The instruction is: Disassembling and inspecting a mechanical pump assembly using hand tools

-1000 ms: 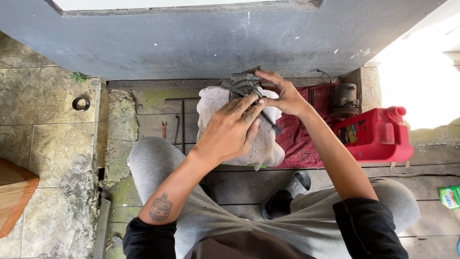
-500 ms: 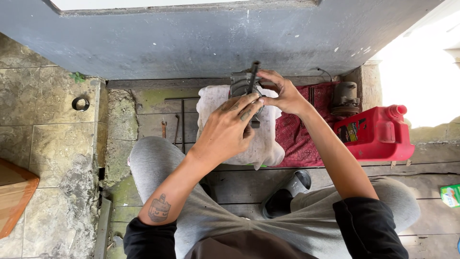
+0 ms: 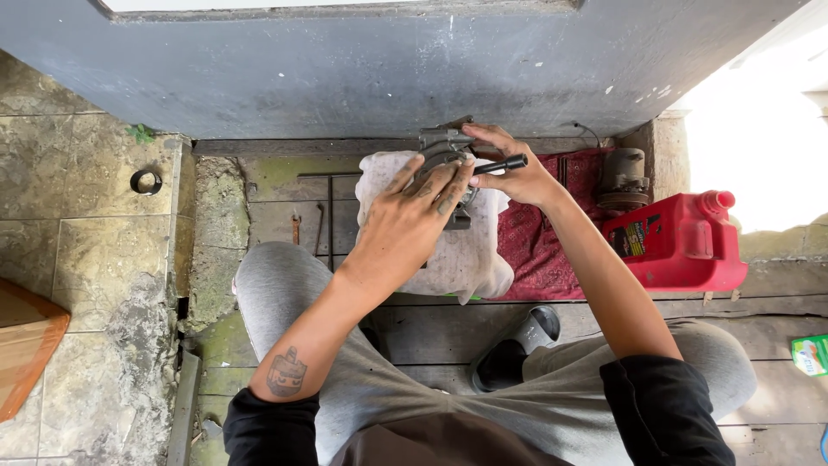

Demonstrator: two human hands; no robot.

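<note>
The dark handle, upright a moment ago, now lies level in the right hand's closed fingers while the left hand, fingers spread, presses the grey metal part.

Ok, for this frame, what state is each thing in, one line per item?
left hand: flat on the grey metal part, pressing it.
right hand: gripping a black tool handle against the part.
white cloth: spread under the part, crumpled.
red cloth: laid flat on the planks.
red jug: lying on its side, capped.
</note>
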